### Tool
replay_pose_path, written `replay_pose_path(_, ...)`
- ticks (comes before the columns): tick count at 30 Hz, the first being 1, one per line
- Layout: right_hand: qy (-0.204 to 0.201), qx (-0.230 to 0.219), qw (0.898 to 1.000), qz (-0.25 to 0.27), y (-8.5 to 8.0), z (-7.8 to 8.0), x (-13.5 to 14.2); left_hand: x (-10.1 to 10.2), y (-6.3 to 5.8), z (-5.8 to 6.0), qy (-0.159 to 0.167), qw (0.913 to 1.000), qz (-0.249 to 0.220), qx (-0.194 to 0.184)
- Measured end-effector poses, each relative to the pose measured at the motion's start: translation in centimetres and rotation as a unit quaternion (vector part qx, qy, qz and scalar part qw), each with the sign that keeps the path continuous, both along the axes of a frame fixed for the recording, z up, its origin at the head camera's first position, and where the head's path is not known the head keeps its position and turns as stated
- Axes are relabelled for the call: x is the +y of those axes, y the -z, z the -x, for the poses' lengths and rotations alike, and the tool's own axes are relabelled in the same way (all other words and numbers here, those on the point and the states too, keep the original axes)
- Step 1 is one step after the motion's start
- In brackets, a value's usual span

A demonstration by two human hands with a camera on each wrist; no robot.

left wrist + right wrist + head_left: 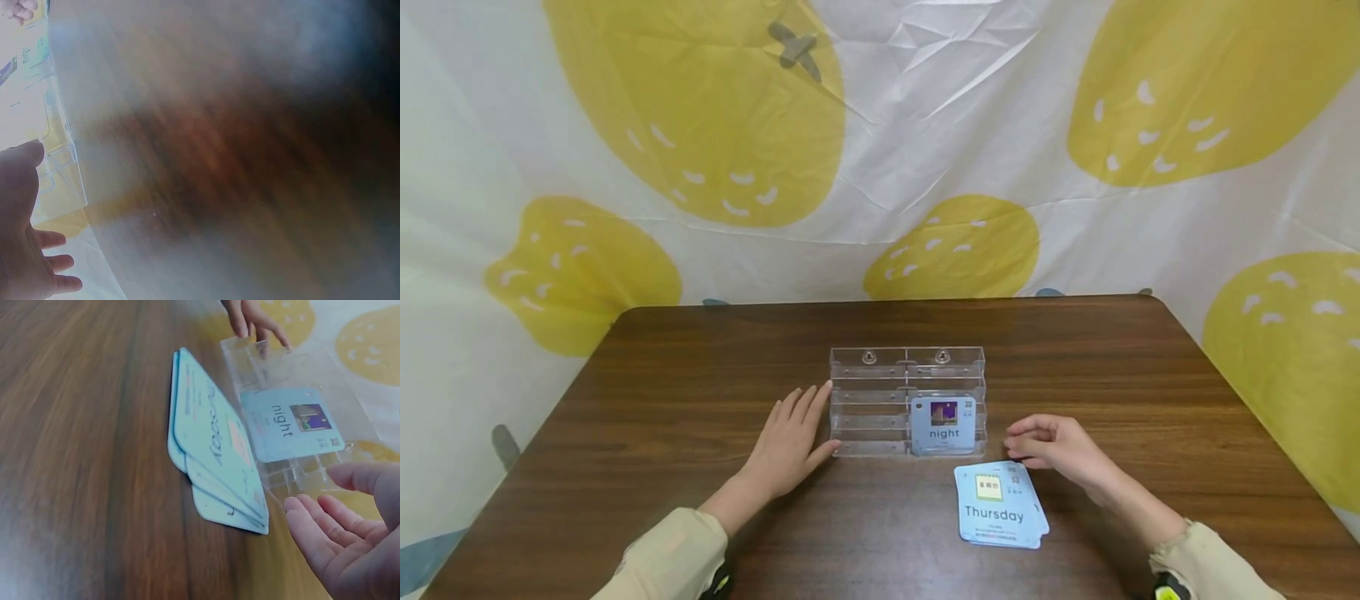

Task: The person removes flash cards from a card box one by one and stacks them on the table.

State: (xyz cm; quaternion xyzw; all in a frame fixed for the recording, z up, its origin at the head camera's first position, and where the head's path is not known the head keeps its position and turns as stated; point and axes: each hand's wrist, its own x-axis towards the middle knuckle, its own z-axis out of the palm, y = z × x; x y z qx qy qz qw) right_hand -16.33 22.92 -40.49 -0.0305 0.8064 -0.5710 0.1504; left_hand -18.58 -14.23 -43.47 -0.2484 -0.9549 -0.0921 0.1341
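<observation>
A clear plastic card holder (869,408) with two columns of tiered pockets stands on the table. A light blue card printed "night" (943,427) sits in its lower right pocket, also seen in the right wrist view. My left hand (787,437) lies along the holder's left side, fingers stretched out and touching its edge. To the right of the holder, my right hand (1060,450) hovers with loosely bent fingers and holds nothing. Just below that hand lies a slightly fanned stack of light blue cards (1000,507), with "Thursday" on top.
The brown wood-grain table (715,358) has rounded far corners. Behind it hangs a white cloth (820,267) with yellow fruit prints. Two round fittings show near the holder's top edge.
</observation>
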Motion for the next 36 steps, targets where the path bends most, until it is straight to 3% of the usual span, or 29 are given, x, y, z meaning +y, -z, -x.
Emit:
replay_pose_path(15, -0.011, -0.031, 0.996, 0.088, -0.7, 0.4, -1.0, 0.0, 0.0, -0.1, -0.002, 1.0000, -0.005, 0.000)
replay_pose_path(26, -0.002, -0.034, 0.994, 0.101, -1.3, 0.5, -1.7, 0.0, 0.0, 0.0, -0.003, 1.0000, 0.000, 0.003)
replay_pose_path(36, 0.009, 0.001, 0.994, 0.109, -1.5, 0.7, -2.1, 0.0, -0.1, -0.1, -0.004, 1.0000, -0.004, -0.003)
